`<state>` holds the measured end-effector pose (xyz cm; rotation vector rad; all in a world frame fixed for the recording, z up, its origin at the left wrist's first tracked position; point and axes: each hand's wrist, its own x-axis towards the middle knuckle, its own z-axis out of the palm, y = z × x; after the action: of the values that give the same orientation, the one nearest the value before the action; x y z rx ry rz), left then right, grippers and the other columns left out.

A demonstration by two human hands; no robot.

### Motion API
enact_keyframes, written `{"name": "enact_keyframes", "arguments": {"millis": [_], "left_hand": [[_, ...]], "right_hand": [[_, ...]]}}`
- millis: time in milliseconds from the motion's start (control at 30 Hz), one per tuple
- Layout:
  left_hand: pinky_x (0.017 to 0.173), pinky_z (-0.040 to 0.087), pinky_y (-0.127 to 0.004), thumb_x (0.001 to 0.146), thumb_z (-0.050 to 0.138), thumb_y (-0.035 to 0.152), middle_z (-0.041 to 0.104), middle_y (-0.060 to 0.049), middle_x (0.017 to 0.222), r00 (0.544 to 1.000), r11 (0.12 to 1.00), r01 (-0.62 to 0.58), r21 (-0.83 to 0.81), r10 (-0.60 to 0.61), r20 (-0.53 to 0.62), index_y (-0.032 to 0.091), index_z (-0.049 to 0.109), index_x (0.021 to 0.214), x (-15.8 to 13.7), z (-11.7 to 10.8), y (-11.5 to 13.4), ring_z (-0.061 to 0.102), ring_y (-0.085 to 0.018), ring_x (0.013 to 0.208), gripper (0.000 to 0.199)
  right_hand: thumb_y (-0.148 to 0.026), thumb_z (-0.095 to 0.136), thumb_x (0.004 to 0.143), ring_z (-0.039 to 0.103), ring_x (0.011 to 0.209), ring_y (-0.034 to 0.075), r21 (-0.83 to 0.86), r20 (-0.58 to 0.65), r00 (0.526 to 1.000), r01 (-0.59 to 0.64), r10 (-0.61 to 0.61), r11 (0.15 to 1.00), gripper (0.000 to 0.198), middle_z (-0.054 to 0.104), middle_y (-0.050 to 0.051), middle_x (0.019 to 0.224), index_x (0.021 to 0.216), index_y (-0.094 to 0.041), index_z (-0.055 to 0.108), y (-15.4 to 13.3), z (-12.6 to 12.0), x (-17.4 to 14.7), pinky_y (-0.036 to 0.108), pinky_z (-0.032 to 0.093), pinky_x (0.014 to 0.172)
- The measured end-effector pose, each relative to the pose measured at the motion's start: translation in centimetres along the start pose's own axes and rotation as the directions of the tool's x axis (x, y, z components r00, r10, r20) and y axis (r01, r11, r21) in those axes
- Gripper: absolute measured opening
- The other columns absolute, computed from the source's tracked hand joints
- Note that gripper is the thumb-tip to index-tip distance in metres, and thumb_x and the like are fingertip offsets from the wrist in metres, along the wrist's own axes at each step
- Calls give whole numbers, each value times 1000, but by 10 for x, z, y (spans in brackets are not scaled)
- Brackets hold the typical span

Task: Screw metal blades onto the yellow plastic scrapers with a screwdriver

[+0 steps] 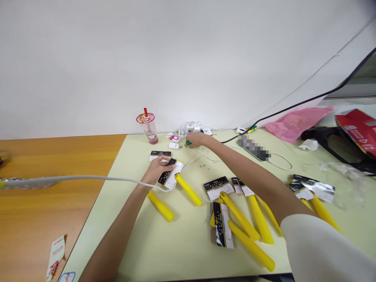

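Observation:
My left hand (157, 170) grips the black-and-white card (173, 174) of a yellow-handled tool, thumb on top. Its yellow handle (188, 190) points down and right. Partly under that hand lies another yellow handle (161, 207). My right hand (195, 139) is stretched to the back of the table, closed round a small green object (188, 143) whose kind I cannot make out. Just behind that hand is a white power strip (183, 131) with plugs and cables. Beside it are a white stick-like device (174, 146) and a purple-and-white one (174, 138).
Several carded yellow-handled tools (241, 217) lie at centre right. A cup with straw (150, 131) stands at the back left. A phone (254, 149), a pink bag (296, 123) and a black cable (293, 105) are on the right. A white cable (96, 178) crosses over my left forearm.

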<state>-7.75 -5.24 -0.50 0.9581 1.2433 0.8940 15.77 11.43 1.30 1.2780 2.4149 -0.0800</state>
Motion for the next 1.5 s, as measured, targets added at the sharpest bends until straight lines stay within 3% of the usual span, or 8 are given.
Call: {"name": "enact_keyframes", "arguments": {"millis": [200, 333, 633, 733, 900, 1133, 1400, 1500], "left_hand": [[64, 57, -28, 42, 110, 30, 81, -4, 85, 986, 979, -72, -193, 41, -159, 18, 72, 95, 0, -16, -14, 73, -19, 71, 67], [63, 59, -26, 55, 107, 32, 81, -3, 88, 961, 929, -150, -340, 56, -270, 17, 76, 106, -3, -29, -11, 73, -17, 71, 61], [53, 61, -21, 100, 73, 15, 78, -3, 82, 969, 796, -9, -605, -143, -203, 14, 78, 108, -18, -48, -4, 70, -13, 59, 9], [59, 65, -23, 106, 67, 18, 78, -5, 81, 965, 751, 16, -660, -184, -187, 13, 75, 106, -25, -48, -3, 71, -14, 59, 10], [71, 72, -33, 111, 60, 38, 82, -12, 94, 953, 688, 44, -725, -246, -176, 11, 73, 124, -26, -54, -8, 82, -23, 77, 33], [74, 71, -28, 104, 64, 17, 85, -9, 96, 954, 697, -55, -714, -174, -244, 12, 76, 120, -21, -59, -12, 83, -21, 80, 21], [85, 70, -31, 93, 69, 17, 86, -12, 113, 958, 748, -181, -638, -12, -286, 18, 80, 124, -24, -64, -21, 82, -28, 111, 33], [80, 68, -30, 79, 84, 18, 85, -10, 108, 944, 811, -240, -534, 67, -322, 19, 82, 113, -23, -62, -24, 82, -28, 106, 34]], "right_hand": [[-42, 74, 106, 72, 120, 28, -42, -38, 999, -18, 17, 999, 43, 69, 12, 142, 141, -18, 67, -5, 4, -1, 50, 64, 100], [-41, 74, 106, 72, 120, 28, -52, -39, 999, -33, 30, 998, 43, 69, 13, 142, 142, -18, 67, -6, 5, -2, 50, 64, 100], [-41, 74, 105, 72, 120, 28, -27, -27, 998, -65, 64, 998, 44, 69, 13, 142, 142, -18, 67, -2, 6, 2, 50, 64, 100], [-41, 74, 106, 72, 120, 28, -15, -25, 997, -68, 67, 998, 44, 69, 13, 142, 142, -18, 67, 1, 7, 2, 50, 64, 100], [-41, 74, 105, 72, 120, 28, 10, -13, 998, -67, 67, 998, 44, 69, 13, 142, 142, -18, 67, 5, 9, 2, 50, 64, 100], [-42, 74, 105, 72, 119, 28, 41, -6, 993, -113, 114, 993, 44, 69, 13, 141, 142, -18, 67, 8, 12, 2, 50, 64, 100], [-42, 74, 105, 72, 120, 28, 113, -20, 991, -126, 129, 986, 44, 69, 13, 142, 142, -18, 67, 11, 16, 3, 50, 64, 101], [-42, 74, 106, 72, 120, 28, 174, -36, 992, -117, 125, 978, 44, 69, 13, 142, 142, -18, 67, 10, 16, 3, 50, 64, 100]]}}
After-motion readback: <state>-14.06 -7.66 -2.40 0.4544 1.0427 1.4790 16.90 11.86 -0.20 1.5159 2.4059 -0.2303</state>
